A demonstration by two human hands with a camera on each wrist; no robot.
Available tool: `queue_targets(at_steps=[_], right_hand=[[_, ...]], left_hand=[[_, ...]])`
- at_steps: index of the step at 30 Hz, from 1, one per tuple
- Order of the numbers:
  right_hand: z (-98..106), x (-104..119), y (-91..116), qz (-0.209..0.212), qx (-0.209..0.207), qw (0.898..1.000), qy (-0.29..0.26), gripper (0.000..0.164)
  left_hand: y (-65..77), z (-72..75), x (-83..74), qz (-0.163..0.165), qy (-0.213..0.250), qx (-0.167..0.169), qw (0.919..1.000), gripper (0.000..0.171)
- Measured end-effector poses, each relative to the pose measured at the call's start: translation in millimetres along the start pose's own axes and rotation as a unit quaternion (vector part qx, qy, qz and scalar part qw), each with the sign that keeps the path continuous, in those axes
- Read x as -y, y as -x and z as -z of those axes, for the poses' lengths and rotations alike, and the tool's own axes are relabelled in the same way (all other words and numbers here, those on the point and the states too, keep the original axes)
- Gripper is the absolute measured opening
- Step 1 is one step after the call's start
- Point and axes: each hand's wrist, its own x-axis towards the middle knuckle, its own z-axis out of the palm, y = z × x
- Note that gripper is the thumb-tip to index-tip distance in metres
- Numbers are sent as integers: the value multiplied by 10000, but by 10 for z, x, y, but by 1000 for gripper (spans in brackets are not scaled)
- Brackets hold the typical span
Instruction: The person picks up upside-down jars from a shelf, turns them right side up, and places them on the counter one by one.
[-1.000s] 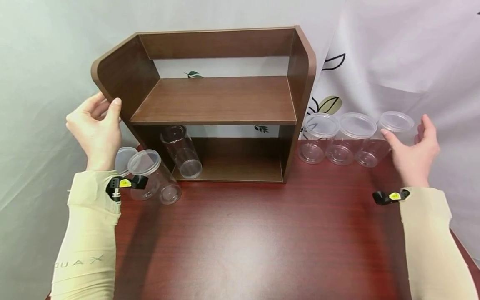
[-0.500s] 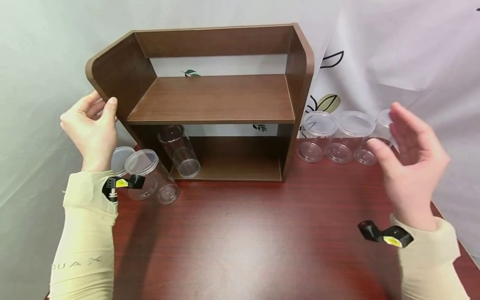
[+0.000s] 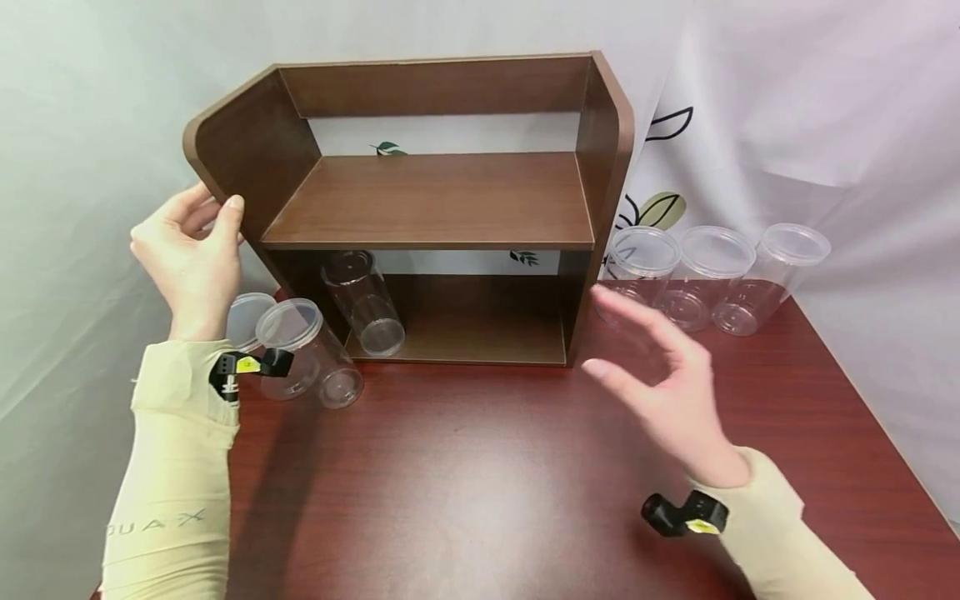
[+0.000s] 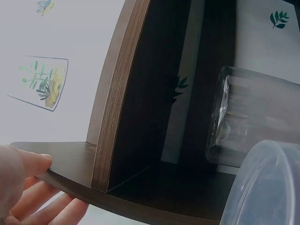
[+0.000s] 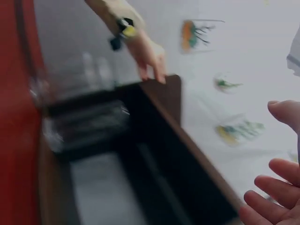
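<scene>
A brown two-tier wooden shelf (image 3: 427, 200) stands against the back of the table. My left hand (image 3: 191, 250) pinches the front edge of its left side panel, thumb on one face and fingers on the other; the left wrist view shows the thumb (image 4: 35, 163) over that board. On the lower tier, at the left, a clear plastic jar (image 3: 363, 308) stands without a visible lid. My right hand (image 3: 667, 387) is in the air right of the shelf's lower right corner, holding nothing, thumb and fingers spread apart. Its fingers (image 5: 274, 190) show relaxed in the right wrist view.
Two lidded clear jars, the front one (image 3: 307, 342) overlapping the other, stand left of the shelf below my left forearm. Three more lidded jars line up at the right: one beside the shelf (image 3: 645, 250), a middle one (image 3: 716, 254) and an outer one (image 3: 791, 246). Curtains hang behind.
My right hand has drawn back from the outermost right jar and swung left toward the shelf. That jar stays standing in the row. My left hand keeps its hold on the side panel.
</scene>
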Motion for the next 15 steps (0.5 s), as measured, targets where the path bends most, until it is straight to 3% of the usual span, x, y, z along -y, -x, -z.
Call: queue_targets(at_steps=[3,8,15], right_hand=[[-167,-139,112,-186,558,9975,387,63],[-411,-518,342,-617,1422,9871,391,63],[-764,-813,398,-1093,1850,9757,439,59]], left_hand=[[0,4,5,39,28,23,10000,29],[-13,22,0,112,155,110,9998,30],[-26,23,-13,93,236,146,9996,30]])
